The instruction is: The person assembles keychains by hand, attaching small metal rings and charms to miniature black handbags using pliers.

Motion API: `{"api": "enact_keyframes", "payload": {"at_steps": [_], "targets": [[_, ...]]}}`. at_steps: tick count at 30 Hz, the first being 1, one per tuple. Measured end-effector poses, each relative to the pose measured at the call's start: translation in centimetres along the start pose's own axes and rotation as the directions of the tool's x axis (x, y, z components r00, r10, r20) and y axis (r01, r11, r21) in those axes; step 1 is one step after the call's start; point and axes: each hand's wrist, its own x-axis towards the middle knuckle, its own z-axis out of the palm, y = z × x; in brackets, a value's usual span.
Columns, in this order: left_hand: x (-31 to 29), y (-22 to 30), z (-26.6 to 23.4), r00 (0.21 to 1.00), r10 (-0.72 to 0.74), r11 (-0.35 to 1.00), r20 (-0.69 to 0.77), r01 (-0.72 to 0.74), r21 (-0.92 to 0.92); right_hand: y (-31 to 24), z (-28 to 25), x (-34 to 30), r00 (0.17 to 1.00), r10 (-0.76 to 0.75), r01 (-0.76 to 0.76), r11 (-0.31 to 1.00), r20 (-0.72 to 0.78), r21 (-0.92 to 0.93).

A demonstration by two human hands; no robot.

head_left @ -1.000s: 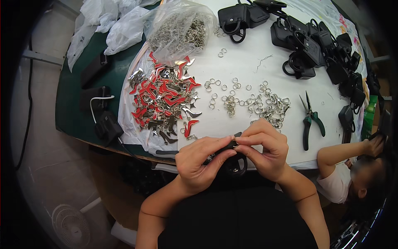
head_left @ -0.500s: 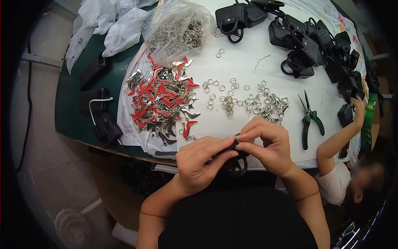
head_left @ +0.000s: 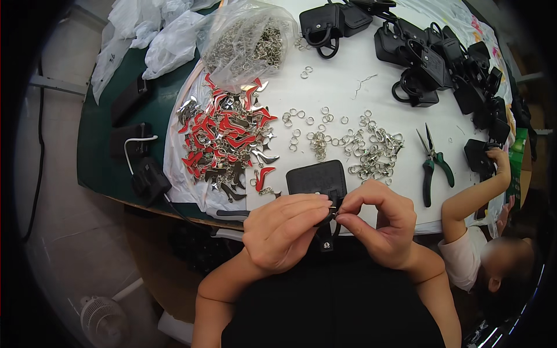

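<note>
A small black handbag (head_left: 316, 176) is at the table's near edge, its flat panel turned upward and a strap end with a metal stud hanging below. My left hand (head_left: 284, 232) is closed around its middle, with the fingers covering part of it. Thumb and forefinger of my right hand (head_left: 377, 223) pinch at the bag's right side, where a small metallic glint shows; what they hold is too small to make out. Just beyond the bag lie loose metal rings and clasps (head_left: 374, 153). To the left is a heap of red and dark high-heel shoe charms (head_left: 226, 139).
Green-handled pliers (head_left: 429, 168) lie to the right. A clear bag of metal rings (head_left: 249, 49) stands at the back left. Many black mini handbags (head_left: 426, 64) are piled at the back right. Another person's hand (head_left: 499, 159) touches a black bag at the right edge.
The handbag has turned so its flat panel now shows above my hands. My left fingers have flattened over it. The other person's hand has come down and nearer, with a black bag.
</note>
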Motion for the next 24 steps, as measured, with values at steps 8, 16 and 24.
{"api": "enact_keyframes", "payload": {"at_steps": [8, 16, 24], "targets": [[-0.5, -0.3, -0.1, 0.992, 0.123, 0.979, 0.036, -0.127, 0.16, 0.1, 0.3, 0.9, 0.966, -0.24, 0.259, 0.887, 0.098, -0.382], [-3.1, 0.6, -6.1, 0.793, -0.413, 0.864, 0.447, 0.186, 0.468, 0.4, -1.8, 0.4, 0.937, -0.277, 0.344, 0.83, 0.211, -0.439], [-5.9, -1.4, -7.1, 0.882, -0.168, 0.899, 0.44, -0.046, 0.435, -0.6, -2.8, 0.1, 0.924, -0.291, 0.375, 0.811, 0.246, -0.449]]}}
